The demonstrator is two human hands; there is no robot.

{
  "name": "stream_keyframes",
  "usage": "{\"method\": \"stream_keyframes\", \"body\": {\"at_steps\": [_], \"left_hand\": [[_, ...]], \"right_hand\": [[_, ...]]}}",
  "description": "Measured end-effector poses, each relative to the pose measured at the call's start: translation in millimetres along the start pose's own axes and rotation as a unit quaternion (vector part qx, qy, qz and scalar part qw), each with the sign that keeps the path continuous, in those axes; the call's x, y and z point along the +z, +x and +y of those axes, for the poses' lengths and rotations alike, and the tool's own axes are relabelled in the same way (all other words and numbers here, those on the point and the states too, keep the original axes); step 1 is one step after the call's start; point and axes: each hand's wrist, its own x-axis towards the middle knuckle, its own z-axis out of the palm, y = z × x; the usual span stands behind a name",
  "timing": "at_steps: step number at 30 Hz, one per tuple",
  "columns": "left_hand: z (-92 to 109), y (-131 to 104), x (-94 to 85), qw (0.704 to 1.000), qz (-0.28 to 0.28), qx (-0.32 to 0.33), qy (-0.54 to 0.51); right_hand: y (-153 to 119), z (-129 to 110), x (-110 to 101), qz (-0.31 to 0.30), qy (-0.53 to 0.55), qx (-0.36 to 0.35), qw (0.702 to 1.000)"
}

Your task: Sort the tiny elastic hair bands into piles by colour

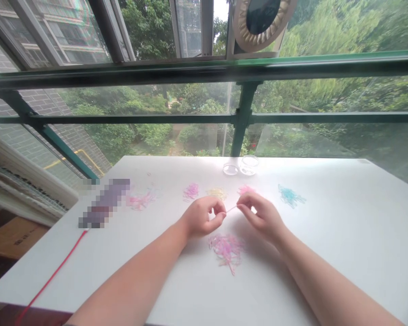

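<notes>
A thin pink rubber band (231, 208) spans the short gap between my two hands, above the white table. My left hand (204, 215) pinches one end between thumb and forefinger. The other end sits in the pinched fingertips of my right hand (263, 215). Just below them lies a loose mixed heap of pink and purple bands (227, 249). Beyond my hands are small piles: purple bands (191, 192), pale yellow bands (216, 194) and bright pink bands (246, 189), the last partly hidden by my right hand. Teal bands (291, 195) lie farther right.
A scattered pink pile (141, 199) lies left, beside a blurred-out object (105, 201) with a red cord (54, 276). A clear round container (249, 165) and its lid (230, 169) stand at the table's (343, 253) back edge. Green railing (156, 120) runs behind.
</notes>
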Motion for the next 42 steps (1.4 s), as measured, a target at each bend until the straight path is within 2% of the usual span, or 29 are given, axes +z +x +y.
{"method": "stream_keyframes", "body": {"at_steps": [2,8,18,21,24,29,32,35,42], "left_hand": [[0.1,1.1,-1.6,1.000,0.004,0.001,0.006],[-2.1,1.9,0.4,1.000,0.026,0.005,-0.001],[-3.6,2.3,3.9,0.998,0.066,-0.001,-0.013],[-4.6,2.3,1.8,0.995,0.096,-0.015,-0.002],[-6.7,2.2,-0.7,0.992,0.118,-0.035,0.007],[-8.4,1.6,-2.3,0.992,0.109,-0.055,0.013],[-8.5,1.3,-2.1,0.993,0.103,-0.055,0.015],[-8.5,1.3,-2.0,0.993,0.099,-0.056,0.015],[-8.7,2.0,-0.6,0.994,0.085,-0.061,0.019]], "right_hand": [[1.4,1.9,-2.6,0.026,-0.003,0.013,1.000],[-1.0,-2.6,4.0,-0.019,0.012,-0.013,1.000],[-0.6,-1.4,3.3,0.010,0.013,-0.023,1.000],[0.9,-0.2,-0.2,0.028,0.003,-0.004,1.000],[4.4,7.6,-12.4,0.069,-0.032,0.030,0.997],[9.7,31.7,-41.0,0.165,-0.150,0.144,0.964],[10.4,43.2,-45.8,0.159,-0.181,0.187,0.953],[11.4,48.9,-40.4,0.152,-0.195,0.201,0.948],[16.6,51.3,-30.2,0.148,-0.212,0.171,0.951]]}}
